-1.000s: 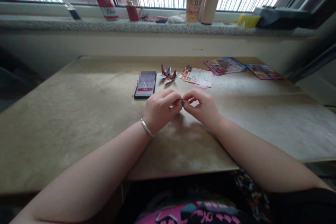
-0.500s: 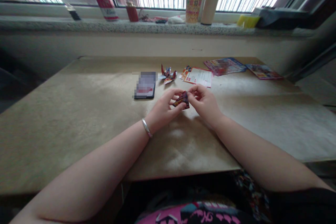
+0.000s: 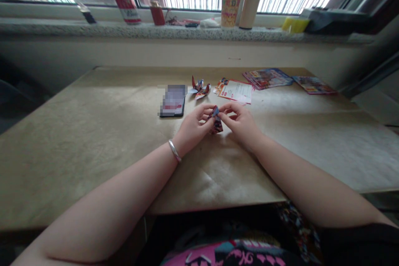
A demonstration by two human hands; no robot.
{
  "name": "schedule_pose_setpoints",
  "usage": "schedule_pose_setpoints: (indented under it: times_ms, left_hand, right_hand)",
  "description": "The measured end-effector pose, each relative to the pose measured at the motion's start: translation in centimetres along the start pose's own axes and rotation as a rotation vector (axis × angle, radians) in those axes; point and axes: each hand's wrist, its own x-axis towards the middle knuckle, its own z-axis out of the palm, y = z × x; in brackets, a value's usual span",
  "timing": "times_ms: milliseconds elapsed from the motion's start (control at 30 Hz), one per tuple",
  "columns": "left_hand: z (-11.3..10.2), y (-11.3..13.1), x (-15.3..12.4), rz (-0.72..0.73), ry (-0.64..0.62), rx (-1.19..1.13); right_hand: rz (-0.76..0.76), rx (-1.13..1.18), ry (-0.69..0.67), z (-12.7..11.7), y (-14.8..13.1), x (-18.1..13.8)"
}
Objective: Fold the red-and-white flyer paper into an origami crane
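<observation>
A small piece of folded, printed paper [image 3: 217, 126] is held up over the table between both hands. My left hand [image 3: 195, 126] pinches its left side between thumb and fingers; a silver bangle [image 3: 174, 151] circles that wrist. My right hand [image 3: 240, 121] grips the upper right edge with thumb and fingertips, hiding part of it. A bluish face shows at the paper's top and a dark, reddish print below. Just beyond the hands lies a folded paper crane [image 3: 200, 88] in similar colours. A phone [image 3: 173, 100] rests to the left of it.
A white printed sheet [image 3: 235, 91] lies behind my right hand. Farther right are colourful leaflets [image 3: 267, 78] and another leaflet [image 3: 314, 85]. On the stone windowsill [image 3: 187, 33] stand a red can [image 3: 127, 7], a red bottle [image 3: 157, 14], a patterned cup [image 3: 231, 6] and a yellow item [image 3: 295, 24].
The folded paper has been turned in my fingers, so a bluish face now shows at its top. My right fingertips have shifted slightly left along its edge.
</observation>
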Motion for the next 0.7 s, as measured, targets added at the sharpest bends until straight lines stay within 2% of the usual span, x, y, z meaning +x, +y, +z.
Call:
schedule_pose_setpoints:
  times_ms: [300,600,700]
  left_hand:
    - [-0.10,-0.63,0.16,-0.073,-0.039,-0.229]
    - [-0.15,-0.40,0.14,-0.161,-0.019,-0.250]
    - [-0.35,-0.31,0.24,-0.183,0.052,-0.222]
  right_hand:
    - [0.089,0.072,-0.028,0.07,0.36,0.16]
    - [0.123,0.066,-0.042,0.02,0.50,0.17]
    - [0.146,0.065,-0.079,0.11,0.76,0.18]
